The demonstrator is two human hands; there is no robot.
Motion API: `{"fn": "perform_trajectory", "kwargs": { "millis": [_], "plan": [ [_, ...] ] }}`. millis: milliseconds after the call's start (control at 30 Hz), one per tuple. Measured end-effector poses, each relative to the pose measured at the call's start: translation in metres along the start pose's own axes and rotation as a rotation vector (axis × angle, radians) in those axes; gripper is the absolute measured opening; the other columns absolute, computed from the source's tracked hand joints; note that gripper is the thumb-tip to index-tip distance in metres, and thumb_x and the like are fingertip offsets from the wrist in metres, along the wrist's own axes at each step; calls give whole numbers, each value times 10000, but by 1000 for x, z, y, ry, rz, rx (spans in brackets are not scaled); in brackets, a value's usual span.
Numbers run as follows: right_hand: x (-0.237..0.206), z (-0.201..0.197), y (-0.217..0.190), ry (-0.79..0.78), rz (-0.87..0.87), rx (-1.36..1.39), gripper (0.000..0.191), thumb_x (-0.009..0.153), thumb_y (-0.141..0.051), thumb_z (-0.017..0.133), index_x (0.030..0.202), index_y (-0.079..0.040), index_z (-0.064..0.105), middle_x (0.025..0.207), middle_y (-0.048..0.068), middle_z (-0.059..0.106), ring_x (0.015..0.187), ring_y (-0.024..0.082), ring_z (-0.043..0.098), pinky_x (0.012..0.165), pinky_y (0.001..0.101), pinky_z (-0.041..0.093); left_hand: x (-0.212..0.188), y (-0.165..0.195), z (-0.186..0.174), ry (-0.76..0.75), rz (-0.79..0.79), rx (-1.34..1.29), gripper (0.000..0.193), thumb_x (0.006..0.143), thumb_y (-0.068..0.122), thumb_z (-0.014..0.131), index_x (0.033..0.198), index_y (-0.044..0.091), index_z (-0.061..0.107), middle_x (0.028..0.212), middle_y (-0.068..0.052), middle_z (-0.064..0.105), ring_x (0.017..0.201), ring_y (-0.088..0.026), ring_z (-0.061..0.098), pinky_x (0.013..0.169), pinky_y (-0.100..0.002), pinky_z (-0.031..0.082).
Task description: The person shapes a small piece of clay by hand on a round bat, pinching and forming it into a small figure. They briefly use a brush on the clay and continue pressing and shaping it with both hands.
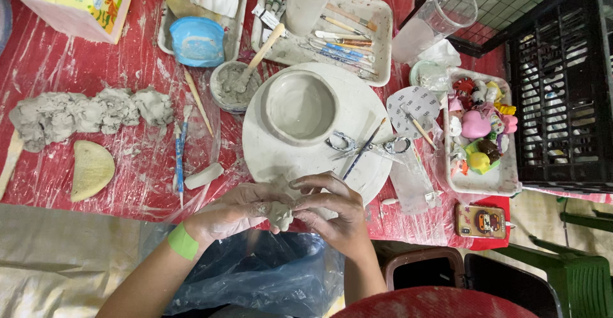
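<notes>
Two clay-coated hands pinching one small grey clay lump [280,216], lower centre of frame

Left hand [233,211] and right hand [335,212] both close fingertips on the lump, below the white turntable [281,158] bearing a clay bowl [300,106]. Step judged: shaping a small part. Next move calls for gentle, even finger pressure; scissors [367,144] lie right of the bowl
</notes>
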State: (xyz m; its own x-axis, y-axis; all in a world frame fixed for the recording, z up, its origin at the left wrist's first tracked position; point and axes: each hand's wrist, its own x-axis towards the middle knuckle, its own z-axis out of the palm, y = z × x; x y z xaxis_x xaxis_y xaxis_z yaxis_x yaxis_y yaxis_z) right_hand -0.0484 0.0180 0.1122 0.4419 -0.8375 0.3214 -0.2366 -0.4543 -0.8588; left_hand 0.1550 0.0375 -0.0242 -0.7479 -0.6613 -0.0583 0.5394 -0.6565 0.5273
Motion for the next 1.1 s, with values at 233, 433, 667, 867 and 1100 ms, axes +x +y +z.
{"fn": "perform_trajectory", "kwargs": {
  "millis": [233,433,667,867,1100],
  "plan": [
    [-7,4,5,77,-100,-163,150,833,-102,826,968,-102,760,1198,83,738,1026,229,705,842,331,597,1,1,0,47,-20,25,447,993,186,665,1376,-37,601,1167,-105,710,1047,-174,685,904,-347,579],
    [-8,13,1,120,-110,-84,194,862,-90,776,1045,-55,721,1233,137,707,1120,294,706,934,376,590,1,1,-1,-24,78,-6,433,1032,174,666,1391,-63,615,1150,-111,704,1023,-174,673,927,-337,568],
    [1,16,-5,67,-70,-3,350,849,-188,840,1160,-54,748,1361,189,632,1151,295,667,980,388,586,4,-1,-1,-6,49,-28,425,1027,149,647,1398,-49,583,1166,-111,698,1054,-177,672,938,-349,558],
    [7,23,-12,199,-168,-137,361,854,-197,852,1178,-78,745,1332,168,644,1123,268,678,923,367,592,7,-4,2,1,135,-14,430,1029,154,626,1397,-64,581,1253,-127,691,1139,-197,667,1031,-360,538],
    [4,23,-10,227,0,241,436,896,-225,742,1273,-45,616,1340,176,625,1128,249,657,980,387,557,5,10,4,102,161,354,386,962,85,661,1331,-19,631,1306,-109,698,1208,-202,660,1058,-366,538]
  ]
}}
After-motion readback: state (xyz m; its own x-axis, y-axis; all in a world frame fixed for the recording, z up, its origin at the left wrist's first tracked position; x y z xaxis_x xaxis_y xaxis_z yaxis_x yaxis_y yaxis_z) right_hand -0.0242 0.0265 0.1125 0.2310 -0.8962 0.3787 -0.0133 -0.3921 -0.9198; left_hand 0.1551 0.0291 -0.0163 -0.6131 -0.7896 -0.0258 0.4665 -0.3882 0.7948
